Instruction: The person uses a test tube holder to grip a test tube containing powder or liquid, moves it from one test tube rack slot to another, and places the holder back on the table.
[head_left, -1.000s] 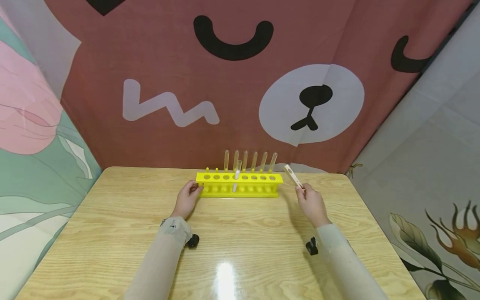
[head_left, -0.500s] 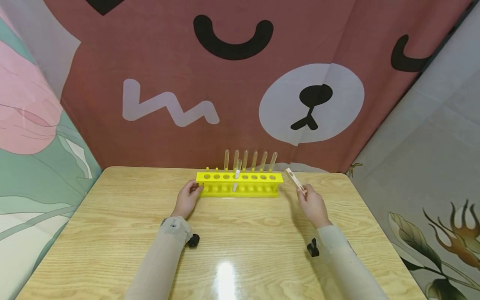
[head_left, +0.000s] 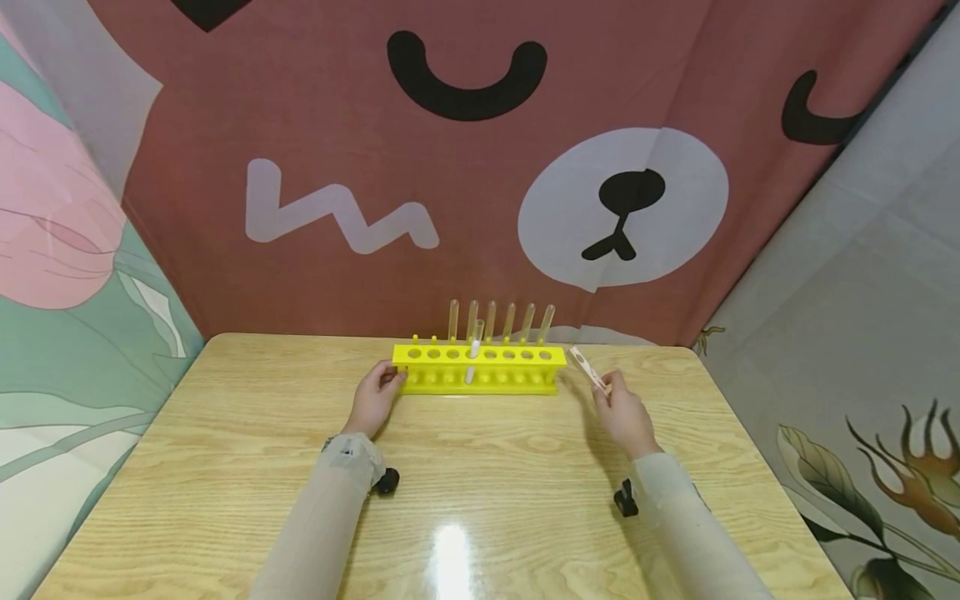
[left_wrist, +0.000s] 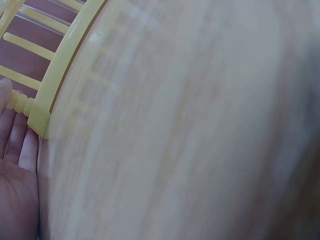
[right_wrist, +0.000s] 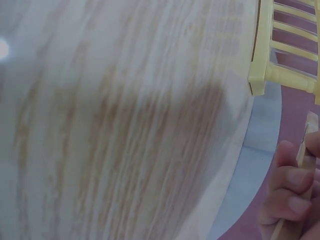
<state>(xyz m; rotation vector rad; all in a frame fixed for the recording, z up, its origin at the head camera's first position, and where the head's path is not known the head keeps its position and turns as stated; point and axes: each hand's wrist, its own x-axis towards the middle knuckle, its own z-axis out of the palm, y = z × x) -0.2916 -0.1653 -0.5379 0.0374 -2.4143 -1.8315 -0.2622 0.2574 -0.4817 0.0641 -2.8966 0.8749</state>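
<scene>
A yellow test tube rack stands near the table's back edge in the head view. At its left end my left hand grips the post, thumb in front and fingers behind in the left wrist view. One upright test tube with white contents sits in a middle hole of the rack. Several clear tubes stand upside down on the rear pegs. To the right of the rack, my right hand holds a wooden test tube holder by its near end. Its far tip points up and left, apart from the rack.
The wood-grain table stretches between both arms. Behind it hangs a reddish-brown cloth with a cartoon bear face. Patterned cloths close in the sides. A small black device is strapped at each wrist.
My right hand has lowered slightly, and the wooden test tube holder has dropped with it, its tip now lower beside the rack. The left hand, rack and tubes stay where they were.
</scene>
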